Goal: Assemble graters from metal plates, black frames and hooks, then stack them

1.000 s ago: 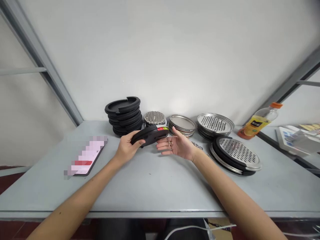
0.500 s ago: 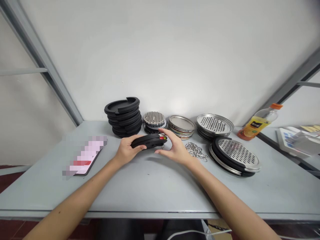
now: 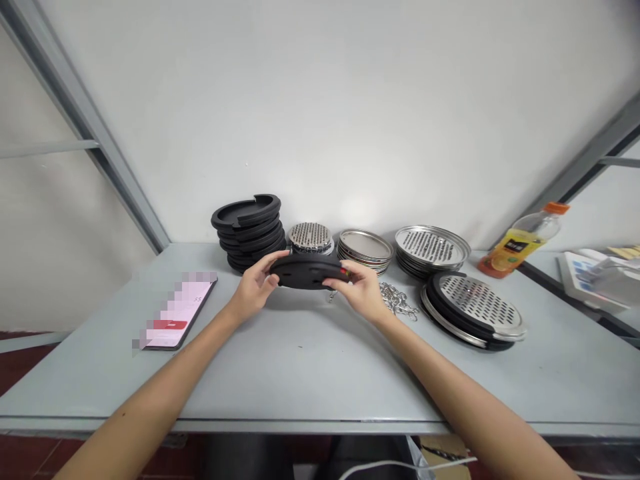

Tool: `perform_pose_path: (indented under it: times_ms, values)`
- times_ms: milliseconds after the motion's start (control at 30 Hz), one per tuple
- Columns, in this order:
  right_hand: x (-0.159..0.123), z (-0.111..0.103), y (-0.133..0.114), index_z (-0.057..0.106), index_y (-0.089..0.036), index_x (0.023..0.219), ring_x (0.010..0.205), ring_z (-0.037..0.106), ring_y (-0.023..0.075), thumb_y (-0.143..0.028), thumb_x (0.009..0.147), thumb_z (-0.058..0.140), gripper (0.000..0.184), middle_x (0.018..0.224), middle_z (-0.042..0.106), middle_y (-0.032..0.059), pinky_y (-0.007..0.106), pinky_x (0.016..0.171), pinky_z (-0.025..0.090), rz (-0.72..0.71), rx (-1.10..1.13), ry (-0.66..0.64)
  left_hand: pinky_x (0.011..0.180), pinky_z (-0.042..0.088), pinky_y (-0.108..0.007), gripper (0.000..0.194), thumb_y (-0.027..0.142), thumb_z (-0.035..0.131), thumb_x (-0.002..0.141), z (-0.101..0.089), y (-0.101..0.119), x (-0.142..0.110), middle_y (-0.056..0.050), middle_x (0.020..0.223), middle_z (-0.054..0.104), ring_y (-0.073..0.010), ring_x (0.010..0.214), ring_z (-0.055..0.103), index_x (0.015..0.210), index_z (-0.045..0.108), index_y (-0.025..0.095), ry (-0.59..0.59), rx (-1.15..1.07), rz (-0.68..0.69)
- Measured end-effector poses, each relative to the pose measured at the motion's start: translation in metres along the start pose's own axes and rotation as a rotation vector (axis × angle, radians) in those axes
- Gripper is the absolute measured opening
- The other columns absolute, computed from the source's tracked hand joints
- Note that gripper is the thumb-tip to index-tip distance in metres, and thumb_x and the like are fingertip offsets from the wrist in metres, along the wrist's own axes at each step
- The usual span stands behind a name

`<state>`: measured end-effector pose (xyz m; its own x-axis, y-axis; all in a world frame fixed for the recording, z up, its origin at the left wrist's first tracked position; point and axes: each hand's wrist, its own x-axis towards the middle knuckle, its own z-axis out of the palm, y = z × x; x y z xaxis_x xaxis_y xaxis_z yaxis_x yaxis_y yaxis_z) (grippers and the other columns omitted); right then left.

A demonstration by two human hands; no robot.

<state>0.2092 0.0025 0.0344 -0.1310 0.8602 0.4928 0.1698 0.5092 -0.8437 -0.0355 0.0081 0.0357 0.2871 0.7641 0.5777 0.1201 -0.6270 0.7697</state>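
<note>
Above the middle of the table I hold a round black disc-shaped piece (image 3: 305, 272) with its slotted face tilted towards me. My left hand (image 3: 253, 285) grips its left edge, thumb below and fingers on top. My right hand (image 3: 361, 288) is closed on the right edge, where a bit of red and green shows by the fingers. A short bit of chain (image 3: 331, 297) hangs under the disc near my right thumb. Behind it stand a stack of small perforated metal grater plates (image 3: 310, 235) and a stack of plain metal discs (image 3: 366, 245).
At the back left is a stack of black rings (image 3: 249, 230). To the right are larger grater plates (image 3: 433, 248), a grater in a black holder (image 3: 475, 310), a chain pile (image 3: 397, 300) and a drink bottle (image 3: 520, 243). A phone (image 3: 177, 313) lies at left.
My right hand, apart from the disc and open a second ago, has closed on its right edge. The disc has shifted slightly right and its slotted face has turned towards me.
</note>
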Motion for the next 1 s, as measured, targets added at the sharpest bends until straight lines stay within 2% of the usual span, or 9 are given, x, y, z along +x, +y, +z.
perform_pose_path:
  times_ms: [67, 167, 300, 400, 533, 667, 833, 933, 1000]
  values:
    - [0.004, -0.001, 0.001, 0.068, -0.02, 0.08, 0.077, 0.06, 0.0202, -0.041, 0.069, 0.075, 0.025, 0.08, 0.068, 0.0011, 0.032, 0.073, 0.049, 0.07, 0.116, 0.057, 0.1, 0.044, -0.042, 0.058, 0.055, 0.056, 0.086, 0.003, 0.001, 0.002, -0.016, 0.124, 0.062, -0.029, 0.116, 0.057, 0.125, 0.056, 0.013, 0.035, -0.095, -0.057]
    - [0.007, -0.004, 0.004, 0.069, -0.021, 0.087, 0.081, 0.061, 0.0207, -0.041, 0.07, 0.074, 0.027, 0.085, 0.07, 0.0013, 0.033, 0.076, 0.05, 0.15, 0.258, 0.094, 0.095, 0.048, -0.042, 0.052, 0.05, 0.061, 0.085, 0.007, 0.002, 0.003, -0.014, 0.116, 0.066, -0.0275, 0.108, 0.062, 0.122, 0.058, 0.013, 0.0, -0.186, -0.167]
    - [0.006, -0.003, 0.006, 0.07, -0.02, 0.09, 0.079, 0.062, 0.0203, -0.041, 0.069, 0.075, 0.029, 0.085, 0.07, 0.0015, 0.034, 0.077, 0.051, 0.211, 0.307, 0.03, 0.096, 0.048, -0.04, 0.046, 0.046, 0.063, 0.084, 0.01, 0.004, 0.003, -0.014, 0.115, 0.066, -0.0266, 0.108, 0.062, 0.116, 0.06, 0.013, -0.032, -0.233, -0.175]
    - [0.004, -0.001, 0.002, 0.07, -0.02, 0.085, 0.073, 0.061, 0.019, -0.041, 0.067, 0.077, 0.028, 0.078, 0.068, 0.0009, 0.033, 0.07, 0.051, 0.186, 0.213, -0.044, 0.097, 0.048, -0.04, 0.048, 0.044, 0.065, 0.083, 0.01, 0.004, 0.003, -0.014, 0.118, 0.065, -0.0275, 0.111, 0.06, 0.119, 0.058, 0.013, -0.053, -0.236, -0.149]
    - [-0.002, 0.002, -0.013, 0.072, -0.022, 0.089, 0.074, 0.059, 0.0184, -0.036, 0.071, 0.076, 0.024, 0.08, 0.065, 0.0017, 0.032, 0.07, 0.049, -0.034, -0.033, -0.004, 0.103, 0.043, -0.042, 0.059, 0.037, 0.071, 0.079, 0.009, 0.006, -0.001, -0.015, 0.13, 0.057, -0.0286, 0.12, 0.054, 0.13, 0.05, 0.016, -0.051, -0.062, -0.042]
    - [-0.01, 0.005, -0.019, 0.07, -0.025, 0.103, 0.081, 0.061, 0.0191, -0.028, 0.08, 0.067, 0.023, 0.092, 0.065, 0.0058, 0.032, 0.073, 0.05, -0.329, -0.313, -0.016, 0.107, 0.039, -0.044, 0.071, 0.033, 0.076, 0.074, 0.01, 0.012, -0.007, -0.012, 0.135, 0.054, -0.0279, 0.124, 0.05, 0.137, 0.044, 0.021, -0.012, 0.329, 0.173]
    - [-0.015, 0.01, -0.005, 0.066, -0.022, 0.11, 0.08, 0.06, 0.0199, -0.018, 0.084, 0.058, 0.028, 0.092, 0.066, 0.0085, 0.034, 0.069, 0.05, -0.62, -0.588, -0.088, 0.101, 0.045, -0.042, 0.048, 0.022, 0.062, 0.086, 0.013, 0.01, -0.01, -0.011, 0.129, 0.058, -0.0234, 0.119, 0.054, 0.133, 0.049, 0.023, -0.157, 0.561, 0.372]
    - [-0.013, 0.01, -0.002, 0.063, -0.02, 0.113, 0.081, 0.061, 0.0203, -0.017, 0.085, 0.057, 0.029, 0.094, 0.067, 0.0092, 0.035, 0.071, 0.05, -0.668, -0.627, -0.128, 0.095, 0.049, -0.039, 0.037, 0.016, 0.056, 0.089, 0.014, 0.005, -0.012, -0.01, 0.117, 0.065, -0.0217, 0.108, 0.061, 0.126, 0.054, 0.02, -0.2, 0.561, 0.399]
    - [-0.011, 0.007, -0.005, 0.06, -0.021, 0.117, 0.087, 0.061, 0.0216, -0.023, 0.084, 0.061, 0.032, 0.1, 0.067, 0.0094, 0.037, 0.076, 0.051, -0.611, -0.583, -0.149, 0.093, 0.05, -0.037, 0.033, 0.016, 0.055, 0.09, 0.016, 0.003, -0.014, -0.01, 0.114, 0.067, -0.0213, 0.105, 0.062, 0.123, 0.057, 0.019, -0.171, 0.521, 0.372]
